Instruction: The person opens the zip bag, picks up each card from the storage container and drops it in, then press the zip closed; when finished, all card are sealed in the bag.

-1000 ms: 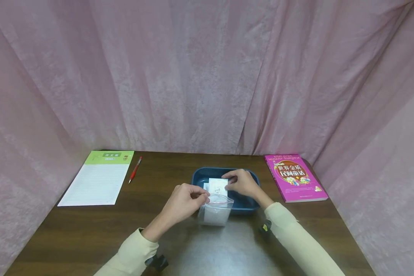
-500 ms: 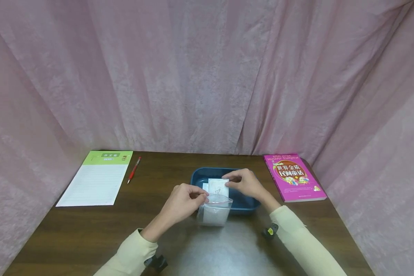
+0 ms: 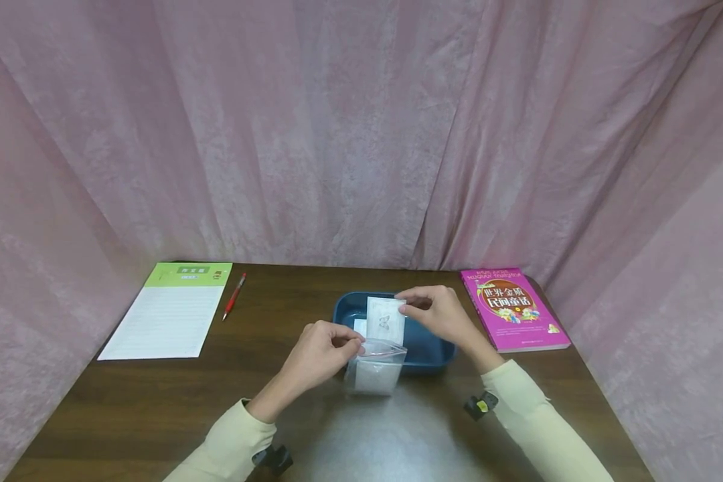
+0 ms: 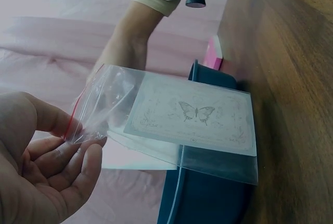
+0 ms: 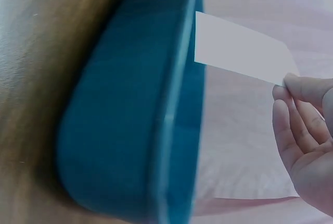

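Between thumb and fingers, my left hand pinches the top left edge of a clear zip bag with a red line at its mouth. A pale card with a butterfly print shows inside the bag in the left wrist view. My right hand pinches the right edge of another white card, also printed with a butterfly. Its lower end overlaps the bag's mouth in the head view. From the right wrist, that card's plain back shows, tilted over the rim of a dark blue tray.
A smaller strip of white shows beside the card, over the tray. At the table's back left lie a lined pad with a green header and a red pen. A pink book lies at the right. A pink curtain hangs behind.
My right hand has moved up and slightly right with the white card, and more of the card shows above the bag's mouth. My left hand and the bag have stayed nearly still.
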### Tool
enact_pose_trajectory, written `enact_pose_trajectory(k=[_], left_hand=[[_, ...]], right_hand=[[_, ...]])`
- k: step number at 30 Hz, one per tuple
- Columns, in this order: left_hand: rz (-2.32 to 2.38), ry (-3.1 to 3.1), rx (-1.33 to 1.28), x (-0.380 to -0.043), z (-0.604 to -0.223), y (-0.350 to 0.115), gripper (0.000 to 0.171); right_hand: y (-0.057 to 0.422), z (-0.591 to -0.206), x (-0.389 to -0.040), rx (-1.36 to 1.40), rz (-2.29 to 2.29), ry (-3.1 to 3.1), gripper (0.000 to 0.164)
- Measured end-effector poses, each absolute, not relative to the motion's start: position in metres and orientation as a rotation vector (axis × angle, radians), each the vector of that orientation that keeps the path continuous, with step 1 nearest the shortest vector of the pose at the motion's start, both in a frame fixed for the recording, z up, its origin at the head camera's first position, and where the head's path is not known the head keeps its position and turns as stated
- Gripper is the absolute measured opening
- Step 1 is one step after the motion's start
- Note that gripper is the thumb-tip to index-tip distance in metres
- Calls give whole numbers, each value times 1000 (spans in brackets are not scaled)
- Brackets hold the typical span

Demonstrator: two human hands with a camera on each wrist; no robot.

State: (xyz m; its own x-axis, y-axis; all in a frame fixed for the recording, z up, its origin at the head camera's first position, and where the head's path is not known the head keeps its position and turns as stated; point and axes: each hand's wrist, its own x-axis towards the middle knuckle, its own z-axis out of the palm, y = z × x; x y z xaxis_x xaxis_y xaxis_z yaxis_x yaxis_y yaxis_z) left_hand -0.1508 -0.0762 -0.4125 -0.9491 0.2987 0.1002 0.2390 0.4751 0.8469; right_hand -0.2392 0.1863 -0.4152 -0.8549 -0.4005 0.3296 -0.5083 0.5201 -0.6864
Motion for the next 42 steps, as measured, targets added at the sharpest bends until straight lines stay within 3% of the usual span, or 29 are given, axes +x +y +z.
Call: enact_pose_trajectory(k=[25, 42], left_hand=[[1509, 2681, 507, -151, -413, -76, 14], [1516, 2668, 493, -152, -412, -76, 14]], right_hand=[[185, -341, -195, 828, 1177, -2406, 24], [185, -336, -175, 910, 1175, -2324, 25]])
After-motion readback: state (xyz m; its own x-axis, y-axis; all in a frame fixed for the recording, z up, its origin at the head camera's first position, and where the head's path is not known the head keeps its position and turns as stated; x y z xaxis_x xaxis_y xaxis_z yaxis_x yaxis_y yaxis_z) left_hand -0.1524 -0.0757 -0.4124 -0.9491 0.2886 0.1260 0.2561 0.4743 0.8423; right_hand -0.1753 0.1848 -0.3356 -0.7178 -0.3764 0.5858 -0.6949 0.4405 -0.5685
